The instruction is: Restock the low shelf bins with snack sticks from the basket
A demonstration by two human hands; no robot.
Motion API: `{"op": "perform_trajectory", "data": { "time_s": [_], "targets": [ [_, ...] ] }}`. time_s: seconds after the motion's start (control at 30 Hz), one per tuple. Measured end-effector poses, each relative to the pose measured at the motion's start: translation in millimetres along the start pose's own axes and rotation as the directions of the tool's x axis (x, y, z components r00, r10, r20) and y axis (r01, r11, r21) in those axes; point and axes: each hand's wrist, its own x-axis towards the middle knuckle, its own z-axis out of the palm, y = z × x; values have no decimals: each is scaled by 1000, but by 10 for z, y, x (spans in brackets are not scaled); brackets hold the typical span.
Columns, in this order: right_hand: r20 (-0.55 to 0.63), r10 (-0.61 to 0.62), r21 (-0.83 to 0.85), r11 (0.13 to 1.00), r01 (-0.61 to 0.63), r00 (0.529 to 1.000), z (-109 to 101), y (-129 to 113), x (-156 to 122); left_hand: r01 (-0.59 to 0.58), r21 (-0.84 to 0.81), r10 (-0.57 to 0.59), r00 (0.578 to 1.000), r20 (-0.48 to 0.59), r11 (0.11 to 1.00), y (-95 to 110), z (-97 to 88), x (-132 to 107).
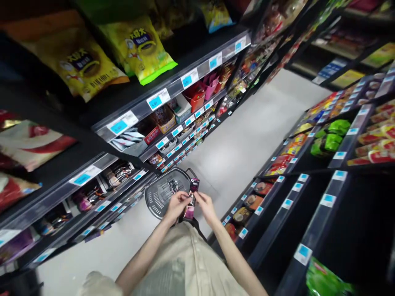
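A slim snack packet [189, 211], dark at the top and purple-pink below, is held upright in front of my body. My left hand [177, 205] pinches its left edge near the middle. On the opposite edge, the fingers of my right hand [204, 204] are closed too. The packet's print is too small to read. Below and beyond my hands, a grey shopping basket [157, 193] with a slotted bottom stands on the floor, and some small dark packets [175, 186] lie inside it.
Shelves with yellow snack bags [145, 49] and price tags [158, 99] rise on the left. Along the right stand more shelves, with green packets [333, 135] and round-topped tubs [242, 216]. A pale floor aisle [243, 127] runs between them.
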Motion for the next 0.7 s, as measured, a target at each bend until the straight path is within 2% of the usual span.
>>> {"op": "perform_trajectory", "data": {
  "time_s": [0.1,0.23,0.33,0.43,0.57,0.7],
  "targets": [
    [16,22,99,995,-23,1000,41,-27,-318,49,-143,-51,999,-14,988,3,29,-380],
    [-88,97,177,981,-80,991,115,129,-579,138,-220,-128,990,59,966,-128,-25,-835],
    [-153,142,180,977,-114,978,179,246,-662,131,-241,-126,991,38,962,-231,-113,-1072],
    [-130,122,130,986,-105,984,233,256,-703,114,-254,-121,993,-10,960,-294,-199,-1198],
    [14,59,14,998,-59,998,259,118,-748,108,-261,-127,990,-58,959,-295,-251,-1270],
    [111,41,11,999,-43,993,226,2,-793,102,-306,-129,989,-71,947,-256,-232,-1317]
  ]
}}
